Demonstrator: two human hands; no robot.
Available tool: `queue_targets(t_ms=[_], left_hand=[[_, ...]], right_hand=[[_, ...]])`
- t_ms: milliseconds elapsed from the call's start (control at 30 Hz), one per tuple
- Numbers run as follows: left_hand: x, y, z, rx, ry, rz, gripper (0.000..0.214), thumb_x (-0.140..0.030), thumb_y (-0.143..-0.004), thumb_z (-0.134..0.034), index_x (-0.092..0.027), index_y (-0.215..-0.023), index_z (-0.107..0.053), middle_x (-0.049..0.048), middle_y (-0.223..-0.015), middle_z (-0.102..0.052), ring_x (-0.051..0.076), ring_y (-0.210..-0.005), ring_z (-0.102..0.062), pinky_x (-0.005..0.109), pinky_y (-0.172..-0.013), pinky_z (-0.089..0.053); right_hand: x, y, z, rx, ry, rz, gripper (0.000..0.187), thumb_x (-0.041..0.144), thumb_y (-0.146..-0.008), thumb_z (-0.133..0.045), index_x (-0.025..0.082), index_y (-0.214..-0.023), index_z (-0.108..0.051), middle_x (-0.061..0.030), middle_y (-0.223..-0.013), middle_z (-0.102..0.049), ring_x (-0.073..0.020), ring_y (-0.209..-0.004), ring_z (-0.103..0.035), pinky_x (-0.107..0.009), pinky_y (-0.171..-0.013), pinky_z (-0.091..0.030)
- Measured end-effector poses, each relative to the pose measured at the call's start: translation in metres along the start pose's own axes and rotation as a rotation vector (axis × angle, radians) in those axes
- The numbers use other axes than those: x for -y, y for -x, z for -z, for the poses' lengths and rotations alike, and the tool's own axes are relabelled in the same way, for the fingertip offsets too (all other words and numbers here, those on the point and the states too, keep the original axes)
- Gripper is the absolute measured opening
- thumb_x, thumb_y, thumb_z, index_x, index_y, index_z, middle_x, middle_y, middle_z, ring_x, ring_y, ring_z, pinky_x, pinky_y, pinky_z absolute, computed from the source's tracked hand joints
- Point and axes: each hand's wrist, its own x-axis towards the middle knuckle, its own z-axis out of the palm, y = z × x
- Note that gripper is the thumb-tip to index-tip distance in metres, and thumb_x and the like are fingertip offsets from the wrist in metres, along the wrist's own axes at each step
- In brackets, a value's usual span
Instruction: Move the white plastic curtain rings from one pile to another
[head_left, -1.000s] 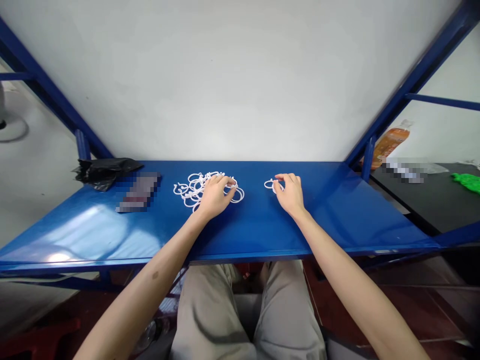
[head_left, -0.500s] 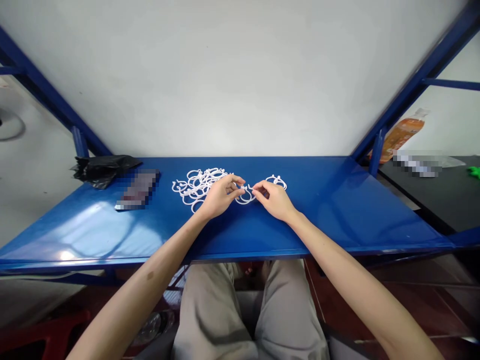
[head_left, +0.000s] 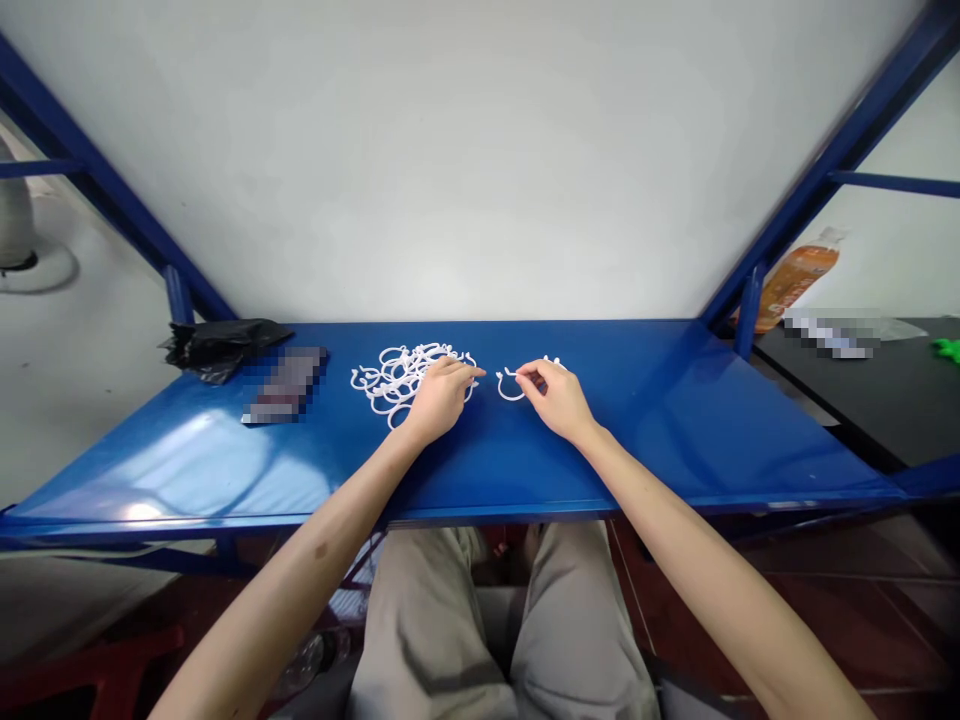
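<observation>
Under and beside the left hand (head_left: pixel 440 400), grip unclear, lie piled rings (head_left: pixel 407 362); the right hand (head_left: pixel 556 398) pinches a separate ring (head_left: pixel 512 397).

No legible txt, nos. or brand. Orange btl (head_left: pixel 799 285) at far R, partly behind the blue post (head_left: pixel 748 315), has pale marks running along its label, prob. lettering, but too sm. & blurred to make out. Flat dark item (head_left: pixel 289 383) on L side of blue bench (head_left: pixel 675 420) & whitish item (head_left: pixel 832 338) on black surface (head_left: pixel 885 400) nr the btl are both pixelated, so any print on them can't be read.
</observation>
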Motion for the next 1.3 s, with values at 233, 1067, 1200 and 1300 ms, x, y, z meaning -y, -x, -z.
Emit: queue_targets(t_ms=[233,1067,1200,1300], left_hand=[[-0.001,0.002,-0.001,0.033,-0.071,0.014,0.05,-0.001,-0.088,-0.039,-0.024,-0.113,-0.076,0.0056,-0.11,-0.077,0.026,-0.108,-0.058,0.048,-0.097,-0.046],[-0.016,0.004,-0.003,-0.014,0.145,-0.038,0.022,-0.036,-0.1,-0.053,-0.023,-0.094,-0.07,0.0054,-0.091,-0.072,0.023,-0.092,-0.055,0.037,-0.086,-0.048],[-0.017,0.006,-0.006,-0.041,0.172,-0.047,0.019,-0.03,-0.1,-0.051,-0.022,-0.092,-0.067,0.0053,-0.087,-0.069,0.023,-0.09,-0.056,0.036,-0.081,-0.049],[-0.016,0.008,-0.008,-0.064,0.156,-0.067,0.02,-0.025,-0.1,-0.048,-0.022,-0.088,-0.064,0.0053,-0.085,-0.066,0.022,-0.089,-0.055,0.035,-0.08,-0.049]], right_hand=[[0.002,0.003,-0.003,0.081,-0.067,-0.071,0.013,0.034,-0.097,-0.058,0.024,-0.096,-0.066,-0.0013,-0.085,-0.075,-0.0176,-0.075,-0.07,-0.032,-0.071,-0.053],[0.015,0.006,-0.001,0.169,-0.143,-0.03,0.019,0.04,-0.1,-0.056,0.025,-0.095,-0.066,0.0012,-0.081,-0.074,-0.0162,-0.069,-0.068,-0.029,-0.066,-0.049],[0.016,0.007,-0.003,0.138,-0.084,0.082,0.021,0.039,-0.101,-0.056,0.025,-0.089,-0.067,-0.001,-0.085,-0.073,-0.0181,-0.077,-0.064,-0.031,-0.073,-0.049],[0.013,0.008,-0.006,0.138,-0.042,0.16,0.022,0.036,-0.102,-0.055,0.025,-0.088,-0.068,-0.0021,-0.085,-0.073,-0.0197,-0.08,-0.062,-0.033,-0.077,-0.049]])
